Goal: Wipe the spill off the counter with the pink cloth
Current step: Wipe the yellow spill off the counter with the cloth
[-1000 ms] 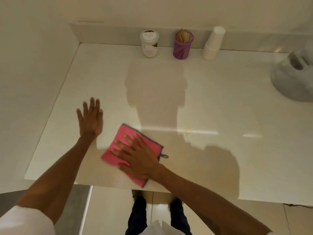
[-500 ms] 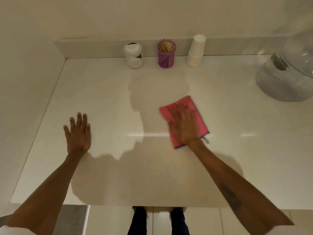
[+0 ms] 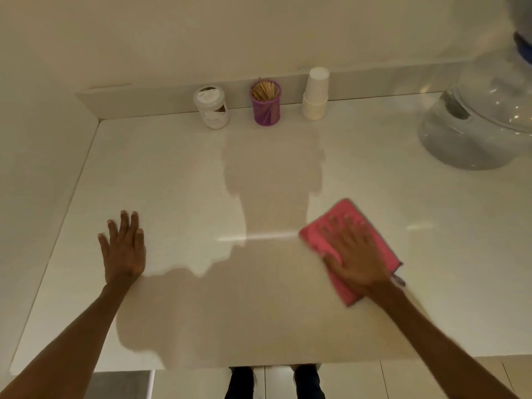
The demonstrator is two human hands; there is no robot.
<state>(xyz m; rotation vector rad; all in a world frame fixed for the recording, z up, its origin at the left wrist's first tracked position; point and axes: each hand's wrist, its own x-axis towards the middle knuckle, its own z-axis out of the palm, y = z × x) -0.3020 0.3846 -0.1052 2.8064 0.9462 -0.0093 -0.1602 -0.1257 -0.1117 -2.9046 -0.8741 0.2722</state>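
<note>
The pink cloth (image 3: 377, 226) lies flat on the white counter (image 3: 178, 182), right of centre. My right hand (image 3: 352, 254) presses down on it with fingers spread, palm covering most of the cloth. My left hand (image 3: 123, 249) rests flat on the bare counter at the left, fingers apart, holding nothing. I cannot make out any spill; only a bright glare streak (image 3: 259, 236) and my shadow mark the surface between my hands.
Against the back ledge stand a white-lidded jar (image 3: 211, 108), a purple cup of wooden sticks (image 3: 266, 103) and a stack of white paper cups (image 3: 315, 95). A large clear water vessel (image 3: 478, 125) sits at the right. A wall closes the left side.
My right hand has slid the pink cloth across the counter from the near left to the right of centre. My left hand stays flat in place. The head view has shifted.
</note>
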